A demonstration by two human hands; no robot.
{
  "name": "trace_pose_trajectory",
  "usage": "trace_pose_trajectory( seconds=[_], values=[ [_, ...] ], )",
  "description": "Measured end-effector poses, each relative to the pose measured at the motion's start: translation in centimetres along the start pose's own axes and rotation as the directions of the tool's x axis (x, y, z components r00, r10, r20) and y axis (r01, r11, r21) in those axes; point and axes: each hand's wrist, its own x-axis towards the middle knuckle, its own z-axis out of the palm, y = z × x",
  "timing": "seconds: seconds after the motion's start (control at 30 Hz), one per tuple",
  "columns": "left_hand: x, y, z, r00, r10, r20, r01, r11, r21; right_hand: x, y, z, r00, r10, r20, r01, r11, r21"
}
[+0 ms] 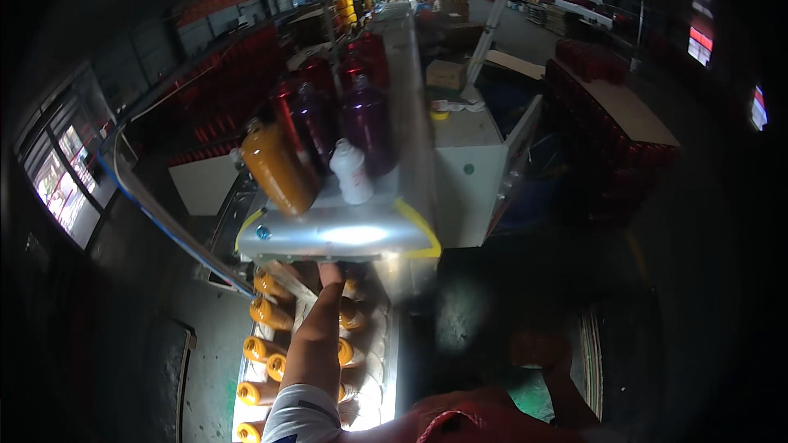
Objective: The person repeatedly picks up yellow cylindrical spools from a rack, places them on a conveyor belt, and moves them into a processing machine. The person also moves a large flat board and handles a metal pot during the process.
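My left arm stretches forward over a brightly lit conveyor [373, 377]. My left hand [331, 272] is at the front edge of a metal hood [312, 234], its fingers hidden beneath it. Amber bottles [256, 350] stand along both sides of the arm, some leaning. Beside the left hand, a pale strip [289, 280] slants across the conveyor. My right hand [540, 349] hangs low at my right side in deep shadow; its fingers and anything in them cannot be made out.
On the hood stand a large orange bottle [277, 168], a small white bottle [351, 172], purple bottles [367, 123] and red bottles [369, 53]. A grey cabinet [466, 189] with a cardboard box [445, 75] is to the right. A bent pipe [164, 226] runs along the left.
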Motion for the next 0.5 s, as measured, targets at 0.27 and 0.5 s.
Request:
trace_pose_trajectory(
  seconds=[0.27, 0.5],
  values=[
    [4.4, 1.0, 3.6, 0.981, -0.155, 0.117, 0.14, 0.982, 0.126, -4.4, -1.8, 1.0, 0.976, 0.213, -0.047, -0.208, 0.973, 0.104],
    [4.9, 2.2, 0.3, 0.965, -0.094, 0.246, 0.038, 0.974, 0.223, -1.0, -2.2, 6.9, 0.963, 0.269, -0.027, -0.266, 0.96, 0.092]
  ],
)
